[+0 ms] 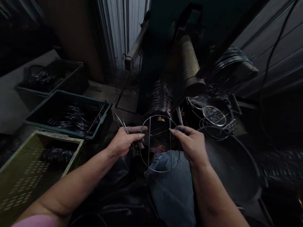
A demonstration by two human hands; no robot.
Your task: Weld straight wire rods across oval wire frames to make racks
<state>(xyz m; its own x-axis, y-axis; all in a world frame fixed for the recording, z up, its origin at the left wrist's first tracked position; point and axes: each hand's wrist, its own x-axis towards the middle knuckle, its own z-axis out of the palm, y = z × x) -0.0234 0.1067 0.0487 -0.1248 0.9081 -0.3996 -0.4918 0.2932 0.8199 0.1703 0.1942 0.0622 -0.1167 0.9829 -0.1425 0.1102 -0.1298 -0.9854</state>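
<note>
Between my two hands is a round wire frame, a thin metal ring crossed by two straight wires. My left hand pinches its left side, with several loose wire rods also sticking out of that hand. On the opposite side, my right hand grips the ring between thumb and fingers; a few straight rods show just above that hand. The ring's far edge is close to a machine's brass-coloured tip, where a small orange glow shows. Whether the wire touches the tip I cannot tell.
A thick metal cylinder of the machine juts toward me, beside stacked wire rings. Left are a yellow-green crate, a green crate and a darker bin. Right are a large round basin and coiled wire.
</note>
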